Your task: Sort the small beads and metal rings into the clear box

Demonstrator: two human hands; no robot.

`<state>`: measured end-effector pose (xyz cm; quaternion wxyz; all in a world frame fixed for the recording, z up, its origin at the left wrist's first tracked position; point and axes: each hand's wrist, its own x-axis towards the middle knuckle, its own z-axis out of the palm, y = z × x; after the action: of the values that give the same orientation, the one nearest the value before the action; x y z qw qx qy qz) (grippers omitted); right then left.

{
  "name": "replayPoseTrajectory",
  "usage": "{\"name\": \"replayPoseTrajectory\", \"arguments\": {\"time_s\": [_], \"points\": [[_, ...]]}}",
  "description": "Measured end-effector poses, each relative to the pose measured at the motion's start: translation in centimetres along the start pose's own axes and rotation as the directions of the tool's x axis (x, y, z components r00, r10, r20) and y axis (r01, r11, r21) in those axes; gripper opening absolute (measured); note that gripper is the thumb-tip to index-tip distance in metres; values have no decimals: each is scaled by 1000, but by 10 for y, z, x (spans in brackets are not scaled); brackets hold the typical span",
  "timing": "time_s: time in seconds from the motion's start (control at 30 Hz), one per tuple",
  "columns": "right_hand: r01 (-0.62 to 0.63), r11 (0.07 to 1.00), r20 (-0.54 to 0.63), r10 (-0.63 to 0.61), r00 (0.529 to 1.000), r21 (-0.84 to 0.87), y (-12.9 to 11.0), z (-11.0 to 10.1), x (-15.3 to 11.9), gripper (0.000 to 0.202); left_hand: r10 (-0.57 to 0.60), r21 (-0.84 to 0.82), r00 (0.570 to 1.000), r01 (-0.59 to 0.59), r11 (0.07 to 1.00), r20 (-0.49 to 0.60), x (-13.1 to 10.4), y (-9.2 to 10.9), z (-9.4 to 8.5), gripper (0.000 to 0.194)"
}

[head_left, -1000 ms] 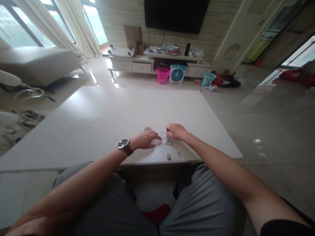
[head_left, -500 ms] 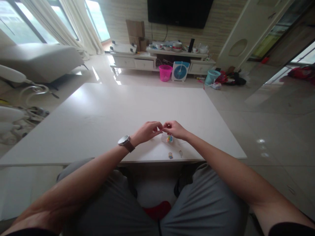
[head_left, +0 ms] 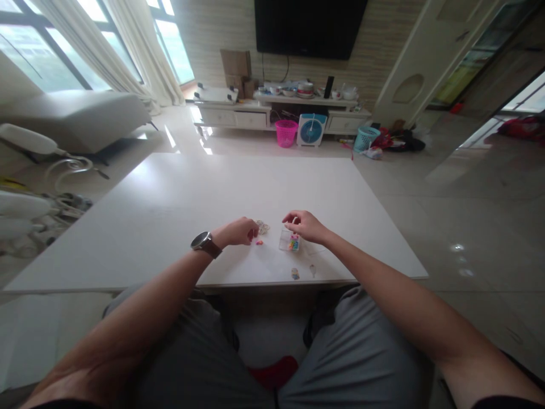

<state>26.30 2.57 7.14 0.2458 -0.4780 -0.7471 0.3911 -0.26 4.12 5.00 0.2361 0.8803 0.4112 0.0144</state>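
Note:
My left hand (head_left: 243, 232) is low over the white table, its fingers curled down and close together. Right beside its fingertips lie a few small pink and orange beads (head_left: 259, 242), and just behind them is a loose pile of pale chain-like pieces (head_left: 263, 227). My right hand (head_left: 305, 226) hovers at the back edge of a clear divided box (head_left: 284, 241), thumb and index finger bent towards each other; whatever is between them is too small to name. Colourful beads (head_left: 293, 243) fill the box's right side. Nearer me lie a yellow-and-blue cartoon charm (head_left: 295, 274) and a small metallic piece (head_left: 313, 270).
The white table (head_left: 238, 187) has its front edge (head_left: 272, 283) just before my knees. Beyond it stand a pink basket (head_left: 286, 133), a blue-and-white fan (head_left: 311, 130) and a light-blue basket (head_left: 366, 139) by a low cabinet (head_left: 251, 118).
My hands were together above the box; the left has moved away to the left, beside the beads and the pale pile. The right has stayed nearly in place. The view has tilted slightly up.

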Motion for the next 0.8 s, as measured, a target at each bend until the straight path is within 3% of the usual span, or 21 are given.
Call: {"name": "replayPoseTrajectory", "arguments": {"time_s": [0.17,0.4,0.57,0.67,0.8], "points": [[10,1000,-5,-10,1000,-1,-7,-2,-5,15,-29,-29,999,30,999,30,4,0,12,9],[36,997,8,-36,999,-62,-7,-6,-5,15,45,-44,998,-47,998,-40,6,-1,21,7],[54,916,-1,-59,998,-397,0,-17,-1,17,90,-31,995,-91,995,-32,8,1,22,4],[-5,802,49,42,998,-598,10,-23,1,19,117,-24,993,-117,993,-29,9,5,21,3],[-13,719,137,150,979,-695,22,-20,2,21,125,-15,992,-126,992,-35,9,8,20,1]]}}
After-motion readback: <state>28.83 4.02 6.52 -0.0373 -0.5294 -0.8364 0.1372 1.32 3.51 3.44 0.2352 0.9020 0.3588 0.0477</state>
